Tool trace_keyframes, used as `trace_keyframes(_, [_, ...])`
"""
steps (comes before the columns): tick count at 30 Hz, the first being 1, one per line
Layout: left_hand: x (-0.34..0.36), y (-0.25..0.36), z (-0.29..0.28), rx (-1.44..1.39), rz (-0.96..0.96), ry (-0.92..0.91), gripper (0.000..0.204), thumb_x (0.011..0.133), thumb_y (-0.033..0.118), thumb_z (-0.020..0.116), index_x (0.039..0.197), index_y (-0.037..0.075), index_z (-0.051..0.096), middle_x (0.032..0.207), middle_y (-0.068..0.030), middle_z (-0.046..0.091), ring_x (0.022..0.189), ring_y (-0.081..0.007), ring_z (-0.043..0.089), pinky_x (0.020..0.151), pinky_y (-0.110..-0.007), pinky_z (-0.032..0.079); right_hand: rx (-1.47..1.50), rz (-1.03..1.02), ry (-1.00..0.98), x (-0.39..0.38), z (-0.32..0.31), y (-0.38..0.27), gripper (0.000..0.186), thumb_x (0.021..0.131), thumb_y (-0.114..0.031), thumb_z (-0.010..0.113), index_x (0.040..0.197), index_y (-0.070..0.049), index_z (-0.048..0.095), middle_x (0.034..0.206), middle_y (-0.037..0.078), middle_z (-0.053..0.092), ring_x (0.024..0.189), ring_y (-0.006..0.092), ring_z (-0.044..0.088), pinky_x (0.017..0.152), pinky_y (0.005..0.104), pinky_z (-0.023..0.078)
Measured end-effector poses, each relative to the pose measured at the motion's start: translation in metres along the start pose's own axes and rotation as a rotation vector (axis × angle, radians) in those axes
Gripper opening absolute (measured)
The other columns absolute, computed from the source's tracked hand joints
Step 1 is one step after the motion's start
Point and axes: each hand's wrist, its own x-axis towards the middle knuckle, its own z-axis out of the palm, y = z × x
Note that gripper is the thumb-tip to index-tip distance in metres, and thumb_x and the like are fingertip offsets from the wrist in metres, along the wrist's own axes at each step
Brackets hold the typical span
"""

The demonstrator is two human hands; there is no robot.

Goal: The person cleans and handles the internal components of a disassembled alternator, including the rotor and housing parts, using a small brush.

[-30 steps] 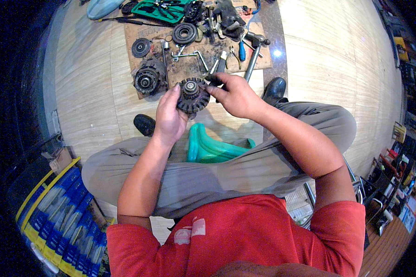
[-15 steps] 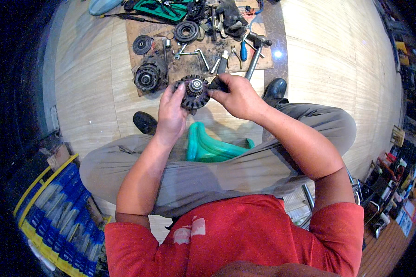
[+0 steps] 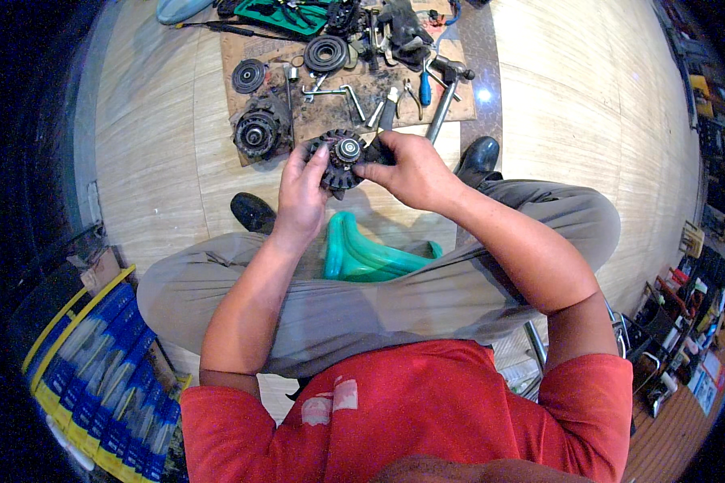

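Note:
Between my hands, above the floor, is a dark, greasy rotor (image 3: 342,180) with a toothed rim and a round, bright-ended bearing on its central shaft. My left hand (image 3: 302,189) grips its left side, the thumb lying along the rim and the other fingers partly hidden behind. From the right, my right hand (image 3: 411,171) closes on it, with the thumb reaching in just below the bearing. Something black shows beside the right fingers; I cannot tell whether it is a separate piece. Just beyond, at the left, sits a dark round housing (image 3: 259,135) on the cardboard.
Stained cardboard (image 3: 298,121) carries a pulley (image 3: 325,54), a black disc (image 3: 248,76), a hammer (image 3: 441,109), pliers (image 3: 412,98), a blue screwdriver (image 3: 425,88) and a green tool case (image 3: 286,20). A green plastic stool (image 3: 362,258) stands between my legs. Blue-and-yellow racks (image 3: 113,378) are at lower left.
The rotor has tipped and shifted slightly right. My right thumb has slid inward from the rim toward the shaft. My left hand keeps its grip.

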Motion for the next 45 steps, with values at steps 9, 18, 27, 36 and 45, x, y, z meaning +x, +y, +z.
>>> trace_keyframes(9, [0.001, -0.001, -0.001, -0.098, -0.056, -0.012, 0.027, 0.099, 0.019, 0.046, 0.119, 0.000, 0.049, 0.107, -0.0085, 0.062, 0.093, -0.0148, 0.063, 0.078, -0.029, 0.053, 0.004, -0.032, -0.014, 0.000, 0.004, 0.006, 0.029, 0.082, -0.022, 0.071, 0.093, 0.003, 0.062, 0.076, 0.022, 0.062, 0.071, 0.0333, 0.063, 0.065, 0.0402, 0.048])
trace_keyframes(18, [0.002, -0.003, -0.004, -0.072, -0.061, -0.005, 0.026, 0.099, 0.018, 0.046, 0.119, 0.002, 0.049, 0.107, -0.0080, 0.062, 0.095, -0.0153, 0.063, 0.081, -0.031, 0.054, 0.007, -0.105, -0.010, 0.000, 0.007, 0.010, 0.022, 0.084, -0.018, 0.066, 0.091, 0.003, 0.060, 0.077, 0.024, 0.060, 0.074, 0.0382, 0.061, 0.066, 0.0419, 0.047])
trace_keyframes(27, [0.002, -0.003, -0.004, -0.103, -0.038, -0.002, 0.027, 0.099, 0.019, 0.047, 0.119, 0.001, 0.049, 0.108, -0.0098, 0.062, 0.096, -0.0167, 0.063, 0.082, -0.031, 0.054, 0.018, -0.078, -0.017, 0.001, 0.005, 0.007, 0.026, 0.082, -0.022, 0.065, 0.082, 0.003, 0.061, 0.081, 0.026, 0.061, 0.082, 0.0435, 0.060, 0.073, 0.0479, 0.048])
trace_keyframes(36, [0.003, -0.002, -0.005, -0.086, -0.061, 0.007, 0.026, 0.099, 0.019, 0.047, 0.118, 0.002, 0.050, 0.104, -0.0082, 0.063, 0.091, -0.0164, 0.065, 0.077, -0.031, 0.055, 0.027, -0.049, -0.028, 0.001, 0.004, 0.005, 0.026, 0.083, -0.022, 0.063, 0.082, 0.003, 0.060, 0.081, 0.027, 0.061, 0.082, 0.0438, 0.060, 0.073, 0.0478, 0.048])
trace_keyframes(45, [0.004, -0.001, -0.005, -0.116, -0.055, -0.009, 0.029, 0.099, 0.022, 0.046, 0.117, 0.000, 0.051, 0.104, -0.0091, 0.064, 0.090, -0.0169, 0.065, 0.077, -0.030, 0.053, 0.062, -0.023, -0.029, 0.002, 0.004, 0.005, 0.025, 0.084, -0.022, 0.061, 0.083, 0.003, 0.060, 0.082, 0.027, 0.061, 0.083, 0.0443, 0.060, 0.074, 0.0484, 0.048])
